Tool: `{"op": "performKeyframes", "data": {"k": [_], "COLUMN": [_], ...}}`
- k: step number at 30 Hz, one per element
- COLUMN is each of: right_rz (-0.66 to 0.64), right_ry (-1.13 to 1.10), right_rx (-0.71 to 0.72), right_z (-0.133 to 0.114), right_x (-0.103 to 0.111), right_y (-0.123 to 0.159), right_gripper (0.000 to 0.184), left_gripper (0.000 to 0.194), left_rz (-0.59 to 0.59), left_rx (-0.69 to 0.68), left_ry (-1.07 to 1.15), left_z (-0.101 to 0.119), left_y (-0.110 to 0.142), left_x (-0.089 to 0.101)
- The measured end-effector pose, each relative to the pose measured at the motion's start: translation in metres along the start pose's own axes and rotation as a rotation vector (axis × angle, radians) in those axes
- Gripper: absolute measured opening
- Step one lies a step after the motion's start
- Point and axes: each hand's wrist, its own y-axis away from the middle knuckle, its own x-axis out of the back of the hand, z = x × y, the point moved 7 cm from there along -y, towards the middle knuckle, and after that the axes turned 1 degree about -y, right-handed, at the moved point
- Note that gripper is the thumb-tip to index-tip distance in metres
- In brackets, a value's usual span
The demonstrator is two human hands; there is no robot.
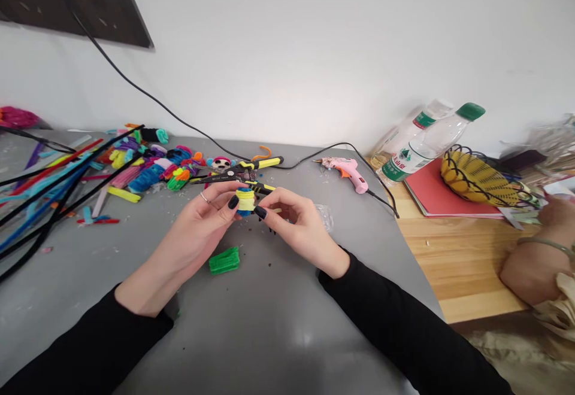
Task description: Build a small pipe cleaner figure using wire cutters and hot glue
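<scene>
Between my two hands, a small bundle of yellow and blue pipe cleaners (245,201) is held above the grey table. My left hand (204,218) grips it from the left, thumb in front and fingers behind. From the right, my right hand (296,221) pinches the yellow part's edge between thumb and forefinger. Below them a green pipe-cleaner piece (224,261) lies on the table. Just behind my hands rest wire-stripping pliers (238,172) with yellow and black handles, and another yellow-handled tool (260,187) partly hidden by my fingers.
Loose pipe cleaners (49,185) and fuzzy coloured figures (157,167) lie at the left. A pink glue gun (345,172) with a black cord is at the back right. Beyond stand plastic bottles (415,149), a yellow woven basket (476,182) and another person's arm (534,257).
</scene>
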Motion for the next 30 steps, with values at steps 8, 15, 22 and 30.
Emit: {"op": "performKeyframes", "data": {"k": [8,15,22,30], "right_rz": [0.006,-0.026,-0.013,-0.002], "right_ry": [0.117,0.140,0.136,0.126], "right_rx": [0.055,0.058,0.034,-0.015], "right_z": [-0.002,-0.001,0.000,0.001], "right_x": [-0.001,-0.005,-0.003,0.000], "right_y": [0.002,0.003,0.003,0.001], "right_gripper": [0.008,0.011,0.013,0.016], "left_gripper": [0.044,0.047,0.050,0.041], "left_rz": [0.038,0.056,0.134,0.050], "left_rx": [0.050,0.048,0.028,0.024], "left_ry": [-0.052,-0.073,0.019,0.095], "left_z": [-0.002,-0.003,-0.004,0.001], "left_y": [0.001,0.000,-0.002,0.000], "left_x": [-0.003,0.000,0.009,0.001]}}
